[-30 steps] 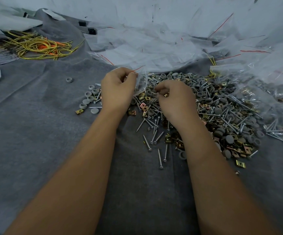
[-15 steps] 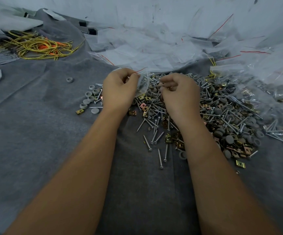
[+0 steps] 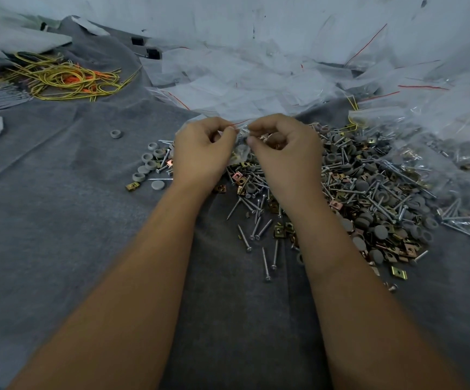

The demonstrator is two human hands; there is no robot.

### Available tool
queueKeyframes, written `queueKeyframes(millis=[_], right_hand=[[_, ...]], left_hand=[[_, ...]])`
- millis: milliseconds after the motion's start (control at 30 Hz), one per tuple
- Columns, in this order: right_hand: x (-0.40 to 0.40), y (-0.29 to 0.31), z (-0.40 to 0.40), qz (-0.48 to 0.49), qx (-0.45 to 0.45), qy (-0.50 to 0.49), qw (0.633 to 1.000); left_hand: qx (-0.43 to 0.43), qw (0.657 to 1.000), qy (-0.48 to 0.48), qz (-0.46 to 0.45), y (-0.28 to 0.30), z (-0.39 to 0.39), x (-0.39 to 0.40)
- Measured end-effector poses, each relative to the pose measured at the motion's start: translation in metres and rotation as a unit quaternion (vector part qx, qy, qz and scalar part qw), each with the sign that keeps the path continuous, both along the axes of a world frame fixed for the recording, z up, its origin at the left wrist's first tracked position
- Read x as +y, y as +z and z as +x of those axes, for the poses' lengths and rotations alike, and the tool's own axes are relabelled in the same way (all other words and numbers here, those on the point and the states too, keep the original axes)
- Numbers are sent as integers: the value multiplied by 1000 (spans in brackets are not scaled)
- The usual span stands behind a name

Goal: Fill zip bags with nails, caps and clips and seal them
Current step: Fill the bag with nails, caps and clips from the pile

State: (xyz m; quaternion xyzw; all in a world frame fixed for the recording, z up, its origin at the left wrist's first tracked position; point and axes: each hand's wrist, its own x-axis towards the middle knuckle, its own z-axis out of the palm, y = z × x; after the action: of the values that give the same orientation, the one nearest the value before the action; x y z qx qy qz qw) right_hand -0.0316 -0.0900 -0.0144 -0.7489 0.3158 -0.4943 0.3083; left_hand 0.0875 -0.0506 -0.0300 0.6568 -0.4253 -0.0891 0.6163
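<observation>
A small clear zip bag [image 3: 241, 142] with a red seal line hangs between my two hands above the pile. My left hand [image 3: 201, 153] pinches its top left edge. My right hand [image 3: 287, 153] pinches the top right edge, thumb and forefinger curled at the bag's mouth. Below and to the right spreads a heap of silver nails, grey caps and brass clips [image 3: 368, 192] on the grey cloth [image 3: 59, 249]. The bag's contents are too blurred to make out.
Empty clear zip bags [image 3: 242, 80] lie heaped at the back, filled bags [image 3: 453, 153] at the right. Several grey caps [image 3: 148, 164] sit left of my left hand, one cap [image 3: 115, 134] apart. Yellow and orange wires [image 3: 67, 80] lie at the far left.
My right hand rose from the pile and moved left to the bag's mouth, meeting my left hand. My left hand stayed holding the bag.
</observation>
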Motion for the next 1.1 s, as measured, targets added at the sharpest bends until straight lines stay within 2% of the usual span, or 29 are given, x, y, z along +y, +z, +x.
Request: queueKeyframes(millis=[167,267,367,433,533,633,700,767,900,1100], right_hand=[[0,-5,3,3,8,15,1000],[-5,-4,-1,5,-20,-20,1000],[-10,-5,-4,26,-10,-68,997],[-13,-6,-6,49,26,-84,995],[-16,-9,-8,71,96,-58,991],[-13,-11,-5,11,211,-31,977],[-12,-13,-4,-44,309,-24,950],[-11,-13,-3,-61,357,-25,932],[-11,-13,-3,-48,344,-29,937],[-7,-12,-4,-11,275,-21,961]], left_hand=[[9,1000,-9,-10,0,0,1],[25,1000,4,-16,1,1,0],[36,999,30,-20,0,3,-2],[50,997,43,-30,0,5,-2],[75,993,65,-56,0,6,-2],[76,993,66,-64,1,5,-2],[77,993,66,-62,1,5,-2],[78,993,65,-60,1,5,-3],[81,993,61,-58,1,4,-2],[65,995,62,-50,0,5,-2]])
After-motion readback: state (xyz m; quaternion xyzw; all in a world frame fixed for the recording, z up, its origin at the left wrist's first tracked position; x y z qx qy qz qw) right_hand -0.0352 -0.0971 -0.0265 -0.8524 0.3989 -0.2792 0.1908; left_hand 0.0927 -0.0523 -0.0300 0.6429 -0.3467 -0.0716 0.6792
